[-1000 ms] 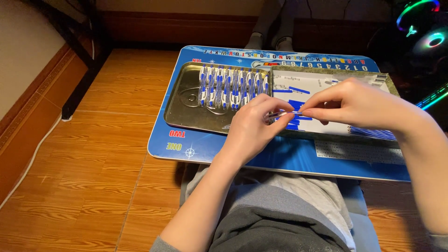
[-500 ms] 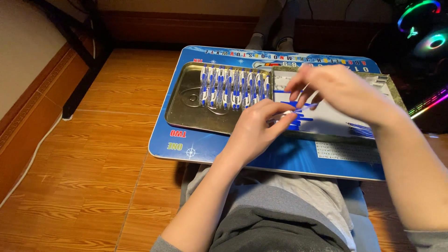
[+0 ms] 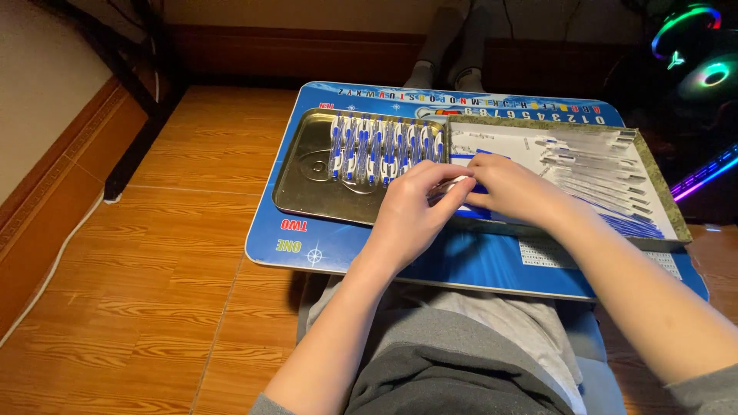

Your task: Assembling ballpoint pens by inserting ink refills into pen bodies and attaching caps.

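My left hand (image 3: 411, 211) and my right hand (image 3: 511, 188) meet over the near edge of a shallow box (image 3: 661, 201) on a blue lap table (image 3: 346, 250). Together they pinch a small clear wrapped piece with blue parts (image 3: 453, 187); its shape is too small to tell. To the left a metal tray (image 3: 304, 180) holds a row of several white and blue wrapped pieces (image 3: 384, 146) standing side by side. Inside the box lie several clear strips (image 3: 588, 165) and blue pieces on white paper.
The lap table rests over my legs, above a wooden floor (image 3: 154, 292). A dark table leg (image 3: 134, 161) stands at the left. Another person's socked feet (image 3: 450, 73) are beyond the table. Glowing coloured fan rings (image 3: 703, 54) sit at the top right.
Both hands have moved down and left, from over the middle of the box to its near left edge. They are now close together on the small piece.
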